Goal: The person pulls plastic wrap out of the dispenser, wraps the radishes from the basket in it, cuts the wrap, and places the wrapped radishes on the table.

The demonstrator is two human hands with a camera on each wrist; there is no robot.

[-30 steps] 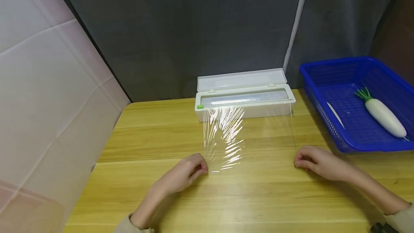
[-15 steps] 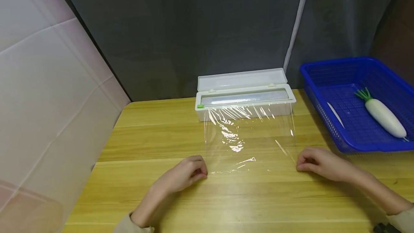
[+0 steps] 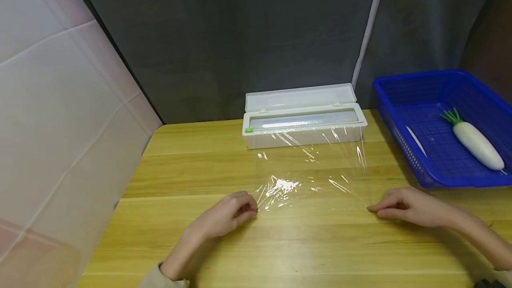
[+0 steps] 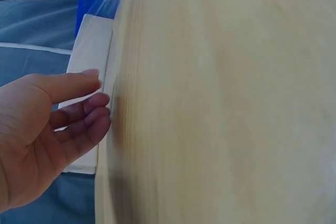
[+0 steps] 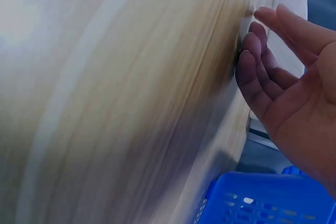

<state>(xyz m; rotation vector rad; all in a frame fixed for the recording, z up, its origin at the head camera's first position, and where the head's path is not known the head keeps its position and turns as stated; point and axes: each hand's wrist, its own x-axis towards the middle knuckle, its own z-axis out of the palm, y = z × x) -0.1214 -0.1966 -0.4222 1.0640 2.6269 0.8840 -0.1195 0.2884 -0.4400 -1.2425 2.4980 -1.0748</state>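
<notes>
A clear sheet of plastic wrap (image 3: 304, 177) stretches toward me over the wooden table from a white wrap dispenser (image 3: 304, 137), whose lid (image 3: 300, 98) stands raised. My left hand (image 3: 230, 214) pinches the near left corner of the sheet. In the left wrist view the left hand (image 4: 52, 114) has its thumb against the forefinger, the other fingers loosely bent. At the near right corner, my right hand (image 3: 408, 207) touches the wrap with an extended forefinger, its thumb apart. The right wrist view shows this hand (image 5: 299, 77) with forefinger and thumb separated.
To the right a blue basket (image 3: 434, 179) holds a white radish (image 3: 478, 145) with green stems and a thin white item (image 3: 416, 141). A green slider (image 3: 248, 130) sits at the dispenser's left end. A grey curtain (image 3: 224, 43) hangs behind the wooden table (image 3: 180, 181).
My right thumb and forefinger have parted from their pinch, and that hand has moved slightly right. The wrap lies flatter, its glare shifted. My left hand has hardly moved.
</notes>
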